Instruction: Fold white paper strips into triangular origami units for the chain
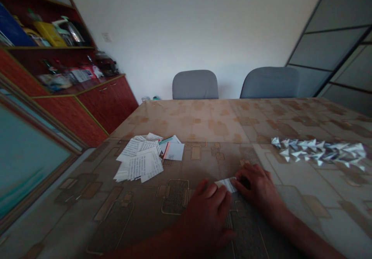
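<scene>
A small folded piece of printed paper (227, 183) lies on the table between my two hands. My left hand (209, 214) is at its left end, fingers curled and pressed down on it. At the right end, the thumb and fingers of my right hand (255, 183) pinch the same piece. Part of the paper is hidden by my fingers. To the left is a loose pile of printed paper rectangles (141, 162), with a white card (174, 151) at its right side. Folded, pointed paper pieces (319, 150) stand in rows at the right.
The table (203, 119) has a patterned cover. Two grey chairs (195, 84) stand at its far side, before a pale wall. A red-brown cabinet (107, 104) with shelves of household items is at the left. Dark-framed panels (331, 45) rise at the right.
</scene>
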`<state>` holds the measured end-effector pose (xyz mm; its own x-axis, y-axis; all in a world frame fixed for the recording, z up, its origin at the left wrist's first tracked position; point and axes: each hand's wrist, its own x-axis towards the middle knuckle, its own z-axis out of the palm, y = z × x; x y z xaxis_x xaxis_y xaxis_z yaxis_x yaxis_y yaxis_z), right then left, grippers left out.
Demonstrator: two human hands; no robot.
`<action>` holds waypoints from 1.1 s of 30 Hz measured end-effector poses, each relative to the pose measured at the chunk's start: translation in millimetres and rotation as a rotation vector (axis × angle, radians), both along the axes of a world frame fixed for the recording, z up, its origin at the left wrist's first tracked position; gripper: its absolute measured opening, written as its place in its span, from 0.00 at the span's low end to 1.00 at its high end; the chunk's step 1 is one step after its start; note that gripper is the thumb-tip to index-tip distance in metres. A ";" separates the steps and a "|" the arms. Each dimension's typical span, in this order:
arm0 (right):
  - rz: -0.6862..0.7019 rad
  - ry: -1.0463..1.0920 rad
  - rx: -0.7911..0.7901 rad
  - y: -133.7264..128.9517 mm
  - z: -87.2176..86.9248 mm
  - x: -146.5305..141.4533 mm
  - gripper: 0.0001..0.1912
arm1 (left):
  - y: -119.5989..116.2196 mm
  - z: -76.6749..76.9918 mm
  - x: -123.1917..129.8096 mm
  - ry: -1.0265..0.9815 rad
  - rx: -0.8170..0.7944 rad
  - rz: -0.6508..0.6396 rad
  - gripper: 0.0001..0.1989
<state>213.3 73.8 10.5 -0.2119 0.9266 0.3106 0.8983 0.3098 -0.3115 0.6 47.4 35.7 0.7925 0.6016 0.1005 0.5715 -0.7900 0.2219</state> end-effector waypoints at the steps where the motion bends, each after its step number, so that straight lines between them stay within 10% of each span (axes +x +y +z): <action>1: 0.001 0.000 0.007 -0.2 -0.5 0.2 0.05 | 1.0 0.8 0.4 0.003 -0.001 0.000 0.30; 22: 0.037 0.120 0.012 -2.0 -16.1 16.7 0.13 | 4.5 -1.8 -3.7 -0.027 0.002 0.019 0.29; 33: 0.424 0.062 0.033 -3.2 14.4 16.5 0.11 | 27.8 11.2 17.8 0.044 0.045 0.101 0.05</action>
<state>229.8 70.6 24.9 -0.5517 0.7510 0.3627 0.6693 0.6582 -0.3448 18.4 75.2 46.9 0.7324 0.6741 0.0960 0.6569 -0.7367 0.1606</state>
